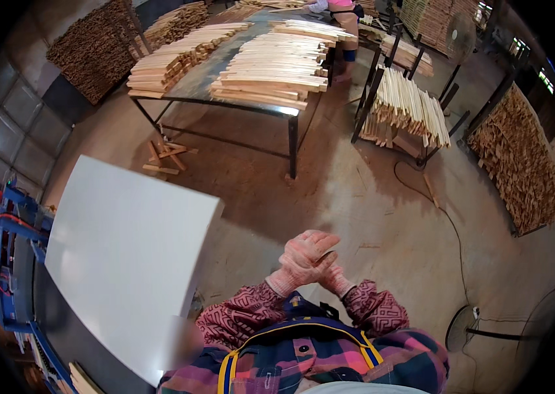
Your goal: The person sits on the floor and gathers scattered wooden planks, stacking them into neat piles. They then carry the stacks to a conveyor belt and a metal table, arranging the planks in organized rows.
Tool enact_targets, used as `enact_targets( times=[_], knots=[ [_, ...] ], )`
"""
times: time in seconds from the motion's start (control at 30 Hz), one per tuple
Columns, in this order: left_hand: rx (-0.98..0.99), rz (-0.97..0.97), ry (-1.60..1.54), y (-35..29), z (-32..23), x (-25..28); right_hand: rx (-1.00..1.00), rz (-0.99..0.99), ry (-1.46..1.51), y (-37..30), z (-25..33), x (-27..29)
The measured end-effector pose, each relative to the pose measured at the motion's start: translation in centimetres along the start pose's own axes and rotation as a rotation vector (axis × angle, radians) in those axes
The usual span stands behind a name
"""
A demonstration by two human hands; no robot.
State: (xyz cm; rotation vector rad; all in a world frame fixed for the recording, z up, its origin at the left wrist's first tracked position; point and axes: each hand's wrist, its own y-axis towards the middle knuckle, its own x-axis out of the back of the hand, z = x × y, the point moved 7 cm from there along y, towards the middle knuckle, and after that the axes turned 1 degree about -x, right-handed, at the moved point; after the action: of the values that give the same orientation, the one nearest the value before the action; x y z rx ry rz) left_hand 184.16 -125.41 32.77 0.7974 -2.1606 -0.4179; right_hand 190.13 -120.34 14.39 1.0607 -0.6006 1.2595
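I see one concrete floor (356, 197), dusty and brown, running under everything. On it stands one long metal-framed counter (238, 105) with a dark top, carrying three rough stacks of pale wood slats (271, 65), flat and thin, laid in layers. To its right one slanted rack (402, 105) holds a further bundle of the same pale sticks. Two pallets of darker, short wood pieces (520, 157) stand on edge, one at the far right and one at the upper left, their faces rough and knobbly. Nearest me, on the left, lies one large white board (126, 256), smooth and rectangular, resting over a blue machine (8, 262). A few loose offcuts (166, 157) lie under the counter. One fan (461, 36) stands by the far rack, and a black cable (442, 210) snakes across the floor. A second person (340, 20) works at the far end of the counter.

My left hand (307, 253) and right hand (333, 276) both wear knit gloves, pinkish and coarse. They are pressed together in front of my chest, left over right, fingers curled around each other; neither grip holds any object. The white board is just beside them to the left, not touching.
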Motion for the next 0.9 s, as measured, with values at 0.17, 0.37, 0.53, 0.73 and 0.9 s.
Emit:
enact_targets(
  times=[0.17,0.37,0.53,0.73,0.9],
  knots=[
    [0.411,0.073,-0.095,5.6,16.9,-4.6,-0.662,0.179,0.432,9.0,-13.0,-3.2],
    [0.916,-0.032,-0.367,17.3,35.9,-5.5,-0.550,0.168,0.524,23.3,-27.0,-0.8],
    [1.170,-0.210,-0.465,26.2,49.3,-4.7,-1.041,0.028,0.730,27.6,-43.6,3.2],
    [1.229,-0.486,-0.107,35.6,63.4,-2.5,-1.179,-0.219,0.709,37.6,-63.3,12.0],
    [1.566,-0.825,-0.419,40.6,67.5,-4.0,-0.973,-0.110,0.314,53.7,-76.7,13.6]
  ],
)
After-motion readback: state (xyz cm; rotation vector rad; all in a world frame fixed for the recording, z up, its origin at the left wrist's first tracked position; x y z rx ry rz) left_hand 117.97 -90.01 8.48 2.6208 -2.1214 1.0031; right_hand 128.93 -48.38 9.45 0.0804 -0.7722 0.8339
